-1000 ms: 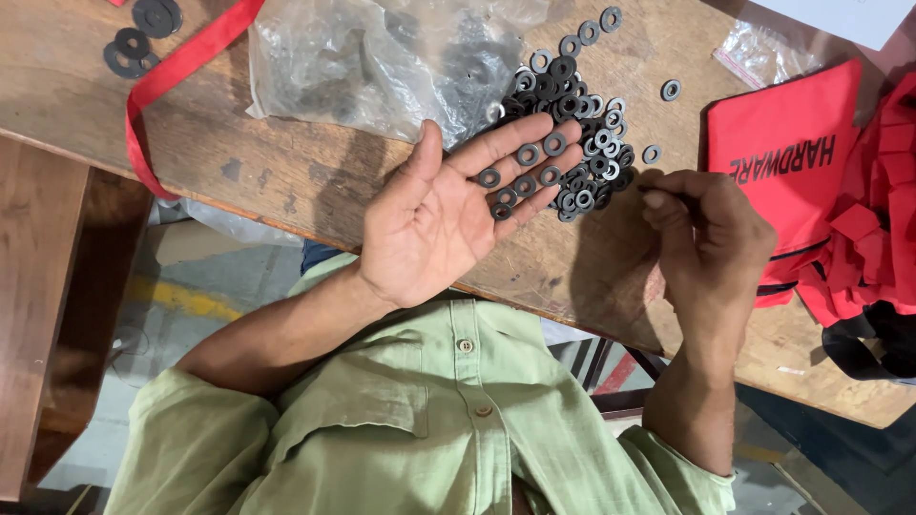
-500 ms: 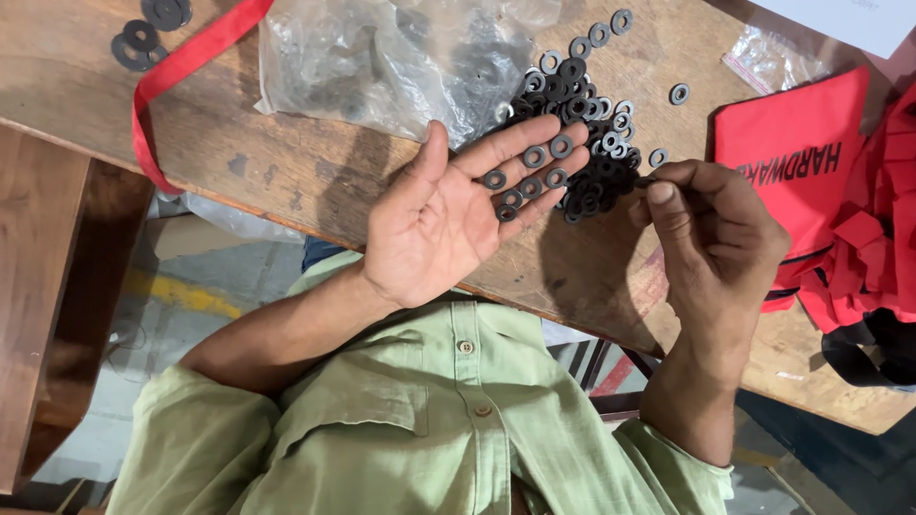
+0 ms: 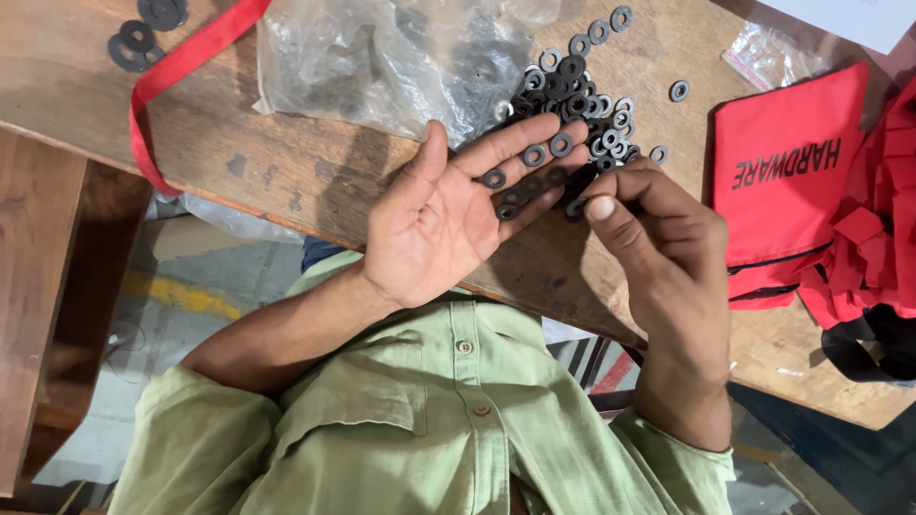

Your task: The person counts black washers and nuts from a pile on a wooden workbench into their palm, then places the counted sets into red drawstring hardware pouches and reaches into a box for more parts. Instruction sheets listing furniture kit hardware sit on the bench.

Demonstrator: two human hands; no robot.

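Left hand: the left hand (image 3: 448, 215) lies palm up and spread flat over the edge of the wooden table (image 3: 239, 162), fingers stretched toward the pile; it grips nothing.
On its fingers: several small dark washers (image 3: 534, 167) rest loose along the outstretched fingers, two near the fingertips and others lower down.
Right hand: the right hand (image 3: 668, 248) is curled, thumb and fingertips pinched close together right at the left hand's fingertips.
Right grip: the pinch is narrow and closes on a single washer (image 3: 576, 207) at the thumb tip.
Washer pile: a loose heap of washers (image 3: 587, 95), dark and silvery, sits on the table just beyond both hands, with a few strays scattered about it.
Plastic bag: a clear plastic bag (image 3: 382, 62) lies crumpled to the left of the heap, touching it.
Red ribbon: a red strap (image 3: 176, 72) curves across the table's left part, near some larger black rings (image 3: 143, 29).
Red pouches: red fabric pouches (image 3: 792, 181) lie at the right edge, well apart from the left hand.
Clothing: the person wears a light green buttoned shirt (image 3: 410, 420).
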